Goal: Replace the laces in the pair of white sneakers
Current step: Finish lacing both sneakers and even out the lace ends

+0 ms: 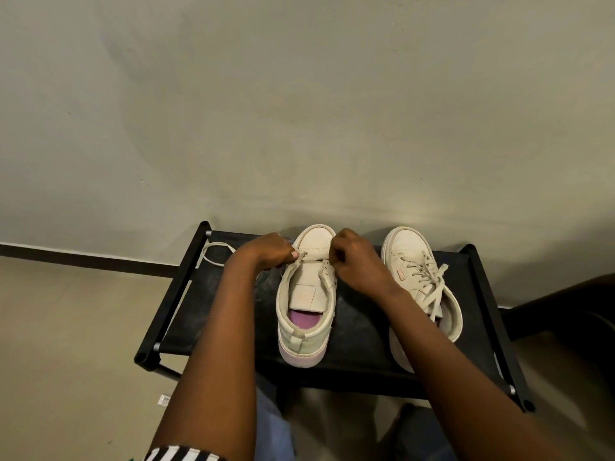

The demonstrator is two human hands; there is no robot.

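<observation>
1. Step, my read: start of relacing the first shoe. The lace is in at the bottom eyelets only; nothing is threaded above that.
2. Unlaced sneaker (pixel 304 327) sits mid-rack, toe to the wall and heel to the person, so both eyelet rows face up and each hand gets its own side.
3. Tongue (pixel 304 287) lies flat and fully exposed, with a pink insole visible behind it.
4. Left hand (pixel 266 252): fingers curled, pinching the lace (pixel 301 257) just beside the left eyelet row near the toe. The rest of the lace trails off left in a loop across the rack (pixel 359 327).
5. Right hand (pixel 357 261): fingers clenched at the right eyelet row, same height. It looks like a pinch on the other run of the lace, but the tip is hidden under the fingers.
6. Why the symmetric hold: probably pulling both sides out to even the lengths before crossing over. A skewed start would leave one end short at the top.
7. Laced sneaker (pixel 409 254) is parked on the right of the rack, well apart from the work. It is fully laced and tied in a bow. I can't tell from here whether that lace is old or new.
8. Progress: early. One shoe is barely started, and the other's status is unknown.
9. Risk: the loose loop sits near the rack's left edge and could slip off or snag on the frame.
</observation>
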